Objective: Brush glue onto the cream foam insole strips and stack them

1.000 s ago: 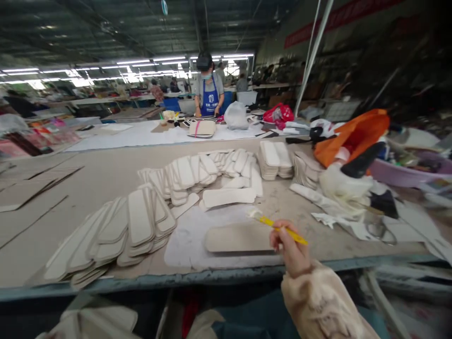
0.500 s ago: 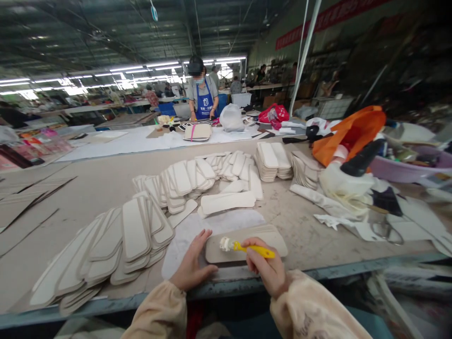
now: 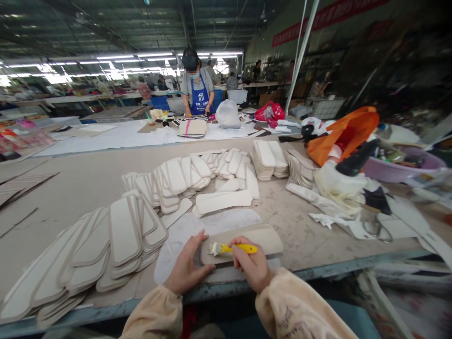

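A brush with a yellow handle [image 3: 246, 248] is gripped in my right hand [image 3: 251, 264]. Its bristles, coated in something white and pasty, rest over the left part of a long grey-beige panel [image 3: 261, 239] with rounded corners. My left hand [image 3: 189, 262] lies at the panel's left end, thumb and fingers spread apart. Beneath the panel is a pale sheet [image 3: 169, 249]. Just beyond it sits a white rounded strip [image 3: 224, 201]. Fanned piles of similar panels [image 3: 125, 230] spread to the left of my hand.
More stacked panels [image 3: 264, 160] stand farther back. To the right are a white plastic container [image 3: 335, 181], an orange bag [image 3: 348, 132], a lilac basin [image 3: 391, 167] and a glass jar [image 3: 376, 223]. A person in a blue apron [image 3: 199, 96] works across the table. The table edge [image 3: 328, 270] runs close to me.
The brush in my right hand has moved left along the panel toward its left end. My left hand stays at that end. The whole view has shifted slightly.
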The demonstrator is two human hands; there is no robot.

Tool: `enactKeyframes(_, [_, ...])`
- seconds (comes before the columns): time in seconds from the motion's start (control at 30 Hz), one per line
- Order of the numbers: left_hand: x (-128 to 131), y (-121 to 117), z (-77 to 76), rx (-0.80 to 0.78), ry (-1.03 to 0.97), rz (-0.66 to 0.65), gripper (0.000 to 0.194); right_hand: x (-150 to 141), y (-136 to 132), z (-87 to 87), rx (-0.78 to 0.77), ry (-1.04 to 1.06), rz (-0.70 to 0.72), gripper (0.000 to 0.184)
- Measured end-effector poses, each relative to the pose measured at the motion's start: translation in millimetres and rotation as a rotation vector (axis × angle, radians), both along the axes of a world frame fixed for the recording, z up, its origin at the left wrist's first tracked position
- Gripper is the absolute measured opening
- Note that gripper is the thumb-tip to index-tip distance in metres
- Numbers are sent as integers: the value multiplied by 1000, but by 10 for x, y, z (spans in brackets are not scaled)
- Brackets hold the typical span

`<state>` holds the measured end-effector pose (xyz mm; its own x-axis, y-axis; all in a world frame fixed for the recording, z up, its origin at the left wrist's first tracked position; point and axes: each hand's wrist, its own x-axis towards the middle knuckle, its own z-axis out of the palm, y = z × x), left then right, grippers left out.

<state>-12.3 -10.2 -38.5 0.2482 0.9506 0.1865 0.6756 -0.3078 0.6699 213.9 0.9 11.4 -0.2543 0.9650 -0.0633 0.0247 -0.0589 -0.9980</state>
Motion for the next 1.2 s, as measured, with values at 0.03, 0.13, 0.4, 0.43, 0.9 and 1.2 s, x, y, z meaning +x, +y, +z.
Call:
enactKeyframes(0.03, [-2,0,-4,8,19,-5,86,35,6,16,15,-21,-17,28])
enactKeyframes(0.13, [-4,2,-13,30,78,-11,84,190,26,49,38,-76,-71,27])
enactKeyframes(0.4, [7,20,-23,92,158,11,81,817,92,52,55,-242,-351,27])
enactKeyframes(0.43, [7,20,-25,95,160,13,82,898,93,61,56,-276,-386,27])
enactKeyframes(0.9, [21,-15,-1,30,122,10,89,500,-117,163,24,-11,-235,29])
enactKeyframes(1.2, [8,-5,-5,10,80,4,92,33,-66,22,-64,13,9,22])
